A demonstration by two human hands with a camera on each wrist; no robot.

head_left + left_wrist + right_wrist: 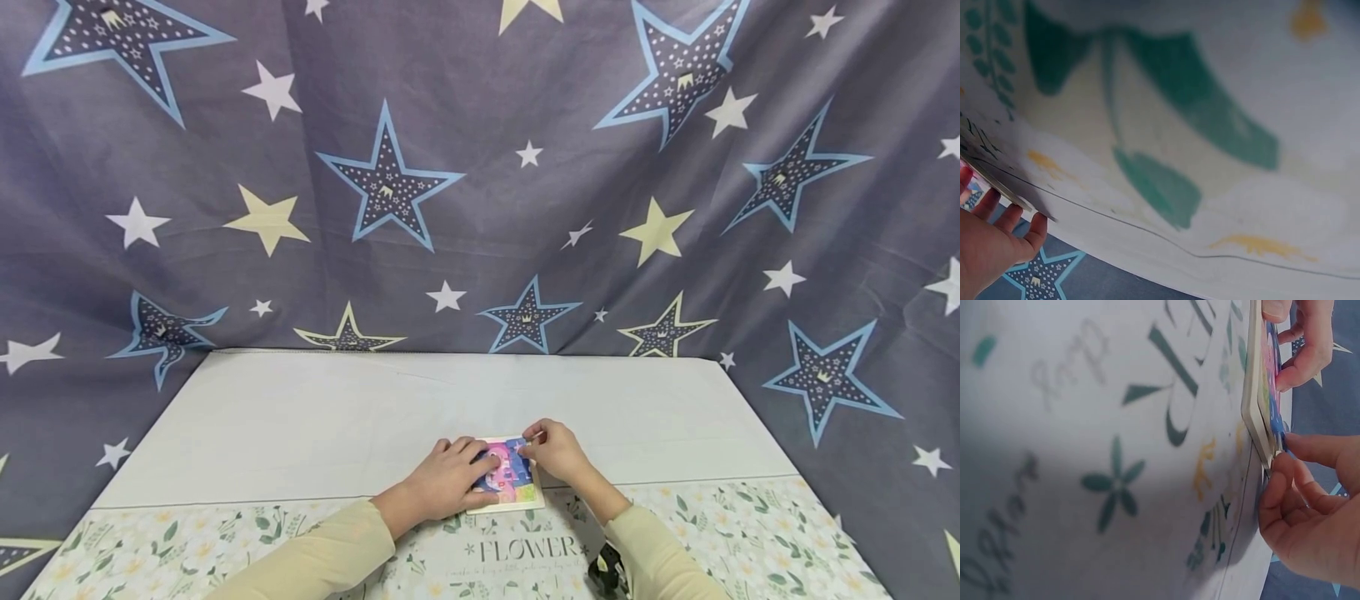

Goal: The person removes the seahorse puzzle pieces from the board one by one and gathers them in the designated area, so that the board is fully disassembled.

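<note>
Toward the near edge of my desk (300,433), my cream sleeves (315,554) lay either side of the dark FLOWER lettering (528,547) on the floral part of the covering. Beyond, my left hand (446,482) held the puzzle board (510,475) by the side toward the desk's left edge, thumb along the near rim, fingers bent over its pink-and-blue picture. The board lay a little right of the desk's middle, across the line where floral met white. My right hand (558,454), thumb and forefinger nearly closed, pinched at the board's far right corner; I couldn't tell whether on rim or piece. Past the desk's far edge hung a starry curtain (480,250).
</note>
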